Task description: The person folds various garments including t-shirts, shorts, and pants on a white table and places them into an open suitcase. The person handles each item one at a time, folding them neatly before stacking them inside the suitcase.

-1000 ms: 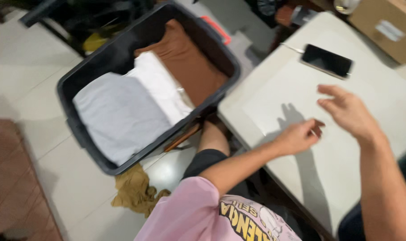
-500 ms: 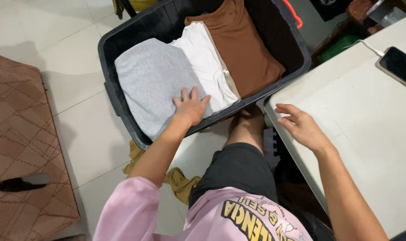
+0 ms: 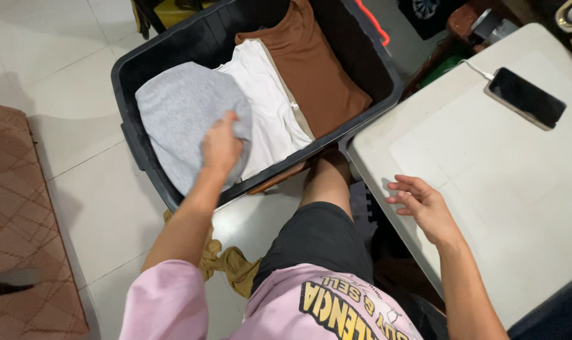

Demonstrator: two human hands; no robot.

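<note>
Head view, looking down past a pink shirt (image 3: pixel 173 302) with yellow print and dark shorts (image 3: pixel 317 236). An olive cloth (image 3: pixel 232 267) is lying crumpled on the tiled floor (image 3: pixel 103 214) beside the person's leg. Right hand (image 3: pixel 424 204) is resting on the near edge of the pale bench (image 3: pixel 487 189), fingers loosely spread, its grip open and holding nothing. Left hand (image 3: pixel 222 146) is reaching into the black bin (image 3: pixel 146 165) standing on the floor just left of the bench; its grip is closing on the grey garment (image 3: pixel 176 119), bunching the fabric at the garment's right edge. Grey garment is lying at the bin's left end, touching a folded white garment (image 3: pixel 270 110) in the middle, with a brown garment (image 3: pixel 314 69) lying beyond that. Farther off, a dark phone (image 3: pixel 526 97) is lying on the bench with a white cable (image 3: pixel 475 68) attached. A brown patterned mat (image 3: pixel 15 208) is showing at far left
</note>
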